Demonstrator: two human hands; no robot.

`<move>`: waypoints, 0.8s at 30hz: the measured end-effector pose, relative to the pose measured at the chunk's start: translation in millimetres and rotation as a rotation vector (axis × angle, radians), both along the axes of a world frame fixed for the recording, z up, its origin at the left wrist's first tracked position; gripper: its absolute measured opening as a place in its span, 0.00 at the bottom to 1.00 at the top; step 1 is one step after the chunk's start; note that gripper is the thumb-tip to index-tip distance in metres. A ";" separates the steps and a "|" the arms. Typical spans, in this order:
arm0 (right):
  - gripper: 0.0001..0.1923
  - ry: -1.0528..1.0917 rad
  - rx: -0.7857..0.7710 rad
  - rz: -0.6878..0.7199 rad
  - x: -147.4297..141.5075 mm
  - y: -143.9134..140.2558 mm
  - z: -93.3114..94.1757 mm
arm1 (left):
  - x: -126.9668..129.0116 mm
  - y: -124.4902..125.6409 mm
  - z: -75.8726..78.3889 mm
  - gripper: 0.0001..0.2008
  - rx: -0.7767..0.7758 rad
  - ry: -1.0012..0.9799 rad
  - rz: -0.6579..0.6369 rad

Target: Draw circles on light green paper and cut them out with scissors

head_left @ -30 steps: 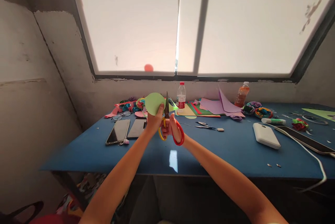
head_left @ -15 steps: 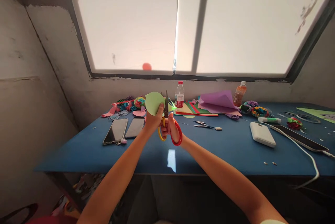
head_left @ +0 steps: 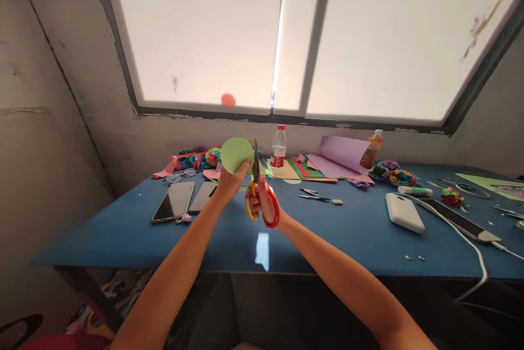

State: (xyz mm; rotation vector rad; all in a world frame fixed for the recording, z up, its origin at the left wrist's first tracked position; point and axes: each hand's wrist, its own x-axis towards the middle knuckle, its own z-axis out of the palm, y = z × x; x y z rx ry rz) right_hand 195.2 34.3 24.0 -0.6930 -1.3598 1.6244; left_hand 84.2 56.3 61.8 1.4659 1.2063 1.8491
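My left hand [head_left: 234, 181] pinches a round piece of light green paper [head_left: 236, 154] by its lower right edge, raised above the table. Just to its right, my right hand [head_left: 261, 201] is wrapped round scissors [head_left: 272, 213] with one yellow and one red handle loop. The dark blades point upward beside the paper's right edge and look closed together. Whether they touch the paper I cannot tell.
On the blue table [head_left: 327, 235] lie two phones left, eyeglasses [head_left: 180, 176], paper flowers [head_left: 401, 177], a white power bank [head_left: 404, 212] and a cabled phone [head_left: 460, 220]. Behind stand a water bottle [head_left: 278, 148], an orange-drink bottle [head_left: 371, 149] and coloured paper sheets [head_left: 339, 167].
The green paper has shifted slightly left and up from the scissors and now looks smoothly round. The pointed bit at its upper left edge no longer shows. My view has turned slightly.
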 end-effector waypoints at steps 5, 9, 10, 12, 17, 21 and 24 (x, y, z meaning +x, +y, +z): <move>0.33 -0.005 -0.024 -0.029 -1.1 -2.6 0.8 | -1.0 -1.4 3.6 0.11 0.119 0.049 0.005; 0.31 0.007 -0.019 -0.024 -1.1 -2.0 -1.4 | -3.8 -2.7 4.6 0.10 0.076 0.062 0.046; 0.31 0.002 -0.015 -0.031 -1.1 -1.7 -2.0 | -4.7 -3.0 4.5 0.11 0.067 0.061 0.050; 0.30 -0.014 -0.010 -0.038 -1.2 -1.7 -2.7 | -6.2 -3.6 4.1 0.12 0.064 0.042 0.048; 0.29 -0.028 0.004 -0.058 -1.6 -4.3 -2.4 | -6.8 -6.3 5.9 0.13 0.070 -0.021 0.057; 0.30 -0.075 0.034 -0.088 -2.6 -5.4 -2.3 | -7.0 -7.7 8.1 0.14 0.046 -0.079 0.057; 0.30 -0.080 0.043 -0.106 -2.8 -6.4 -1.9 | -7.7 -7.5 8.9 0.16 0.042 -0.118 0.055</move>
